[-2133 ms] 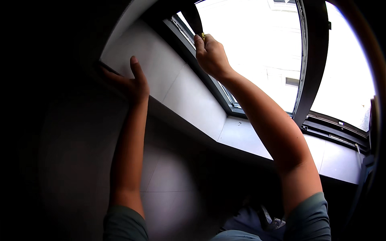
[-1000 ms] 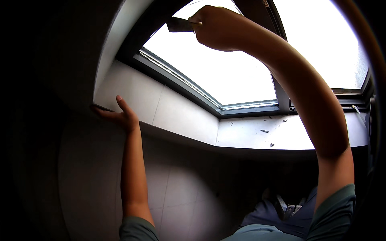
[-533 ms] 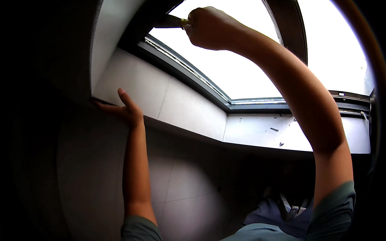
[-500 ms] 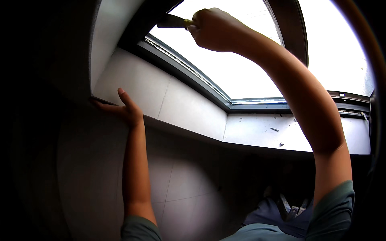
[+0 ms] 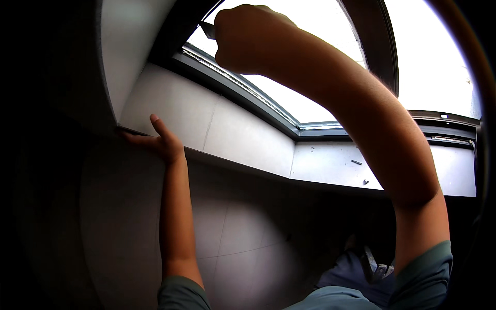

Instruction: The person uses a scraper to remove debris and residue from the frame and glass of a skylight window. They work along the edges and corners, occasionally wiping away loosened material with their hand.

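Fingers of my right hand (image 5: 248, 39) clamp a flat scraper blade (image 5: 207, 30) against the window frame (image 5: 232, 88); left hand (image 5: 157, 140), fingers together, braces on the sill (image 5: 217, 129); scraping underway, I judge; next stroke needs steady pressure.

Mostly hidden inside the closed right hand (image 5: 248, 39): a thin flat tool (image 5: 207, 30), only a short dark tip poking out toward nine o'clock, kind impossible to tell. Concealed too: the right fingers, curled away from the camera. Left hand (image 5: 157, 142) pressed at the sill edge (image 5: 232, 163), palm side out of sight, fingertips lost in shadow toward nine o'clock. Too small to identify: two dark specks (image 5: 359, 170) on the sill (image 5: 330, 168) near three o'clock. Blown out to plain white beyond the window pane (image 5: 310, 72). Swallowed by darkness along the whole nine o'clock side. Cut off at six o'clock: both sleeves and the dark clutter (image 5: 374, 263) by the floor.
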### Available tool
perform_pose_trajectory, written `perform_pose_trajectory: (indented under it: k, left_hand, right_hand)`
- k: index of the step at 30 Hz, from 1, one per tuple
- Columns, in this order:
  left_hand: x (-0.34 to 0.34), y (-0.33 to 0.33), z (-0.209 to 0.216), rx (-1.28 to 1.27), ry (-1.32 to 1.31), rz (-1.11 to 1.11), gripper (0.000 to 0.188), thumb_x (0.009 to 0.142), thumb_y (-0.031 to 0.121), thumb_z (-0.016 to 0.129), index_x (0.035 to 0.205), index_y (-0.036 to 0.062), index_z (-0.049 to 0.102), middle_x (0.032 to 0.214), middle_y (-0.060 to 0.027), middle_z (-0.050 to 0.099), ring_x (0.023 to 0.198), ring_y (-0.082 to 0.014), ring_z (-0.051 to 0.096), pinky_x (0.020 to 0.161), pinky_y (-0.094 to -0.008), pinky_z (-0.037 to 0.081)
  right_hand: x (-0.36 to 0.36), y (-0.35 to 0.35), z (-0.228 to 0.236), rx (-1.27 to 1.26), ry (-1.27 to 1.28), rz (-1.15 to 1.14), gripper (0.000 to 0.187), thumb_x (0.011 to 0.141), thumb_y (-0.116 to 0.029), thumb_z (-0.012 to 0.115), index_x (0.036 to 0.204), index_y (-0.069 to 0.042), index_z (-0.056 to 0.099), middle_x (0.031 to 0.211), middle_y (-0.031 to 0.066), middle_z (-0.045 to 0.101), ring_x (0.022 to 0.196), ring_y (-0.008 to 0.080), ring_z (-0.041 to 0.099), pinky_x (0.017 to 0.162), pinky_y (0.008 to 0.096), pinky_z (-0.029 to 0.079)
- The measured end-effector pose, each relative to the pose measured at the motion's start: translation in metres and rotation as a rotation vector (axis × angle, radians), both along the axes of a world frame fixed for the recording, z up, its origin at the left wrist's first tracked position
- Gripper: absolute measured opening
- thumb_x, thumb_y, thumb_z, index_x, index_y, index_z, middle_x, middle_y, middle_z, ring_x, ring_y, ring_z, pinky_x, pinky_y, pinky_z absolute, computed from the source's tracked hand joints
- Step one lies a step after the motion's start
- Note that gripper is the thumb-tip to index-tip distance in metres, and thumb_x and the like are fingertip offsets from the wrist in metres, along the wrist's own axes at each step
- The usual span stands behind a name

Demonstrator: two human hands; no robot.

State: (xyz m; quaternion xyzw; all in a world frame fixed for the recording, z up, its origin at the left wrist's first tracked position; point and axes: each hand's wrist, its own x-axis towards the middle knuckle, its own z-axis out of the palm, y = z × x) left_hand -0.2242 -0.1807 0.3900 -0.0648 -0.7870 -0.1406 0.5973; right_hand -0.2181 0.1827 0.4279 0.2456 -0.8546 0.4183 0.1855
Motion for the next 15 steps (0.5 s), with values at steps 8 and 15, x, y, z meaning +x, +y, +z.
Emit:
perform_pose_trajectory:
  k: [8,15]
  left_hand:
    - [0.002,-0.001,0.001,-0.086,0.039,0.038,0.113,0.092,0.064,0.063,0.163,-0.0029,0.004,0.161,-0.0341,0.015,0.151,-0.0459,0.025,0.121,-0.0621,0.028]
    - [0.001,0.002,-0.001,-0.100,0.070,0.009,0.115,0.094,0.065,0.062,0.163,-0.0038,0.000,0.163,-0.0342,0.010,0.153,-0.0455,0.020,0.124,-0.0608,0.020]
  right_hand:
    - [-0.021,-0.047,0.009,0.183,0.039,-0.207,0.023,0.080,-0.012,0.065,0.091,0.005,0.076,0.081,0.0207,0.075,0.071,0.0290,0.074,0.074,0.0412,0.061]
    - [-0.030,-0.064,0.008,0.130,0.068,-0.159,0.023,0.079,-0.011,0.066,0.091,0.005,0.075,0.081,0.0214,0.074,0.072,0.0303,0.074,0.075,0.0405,0.062]
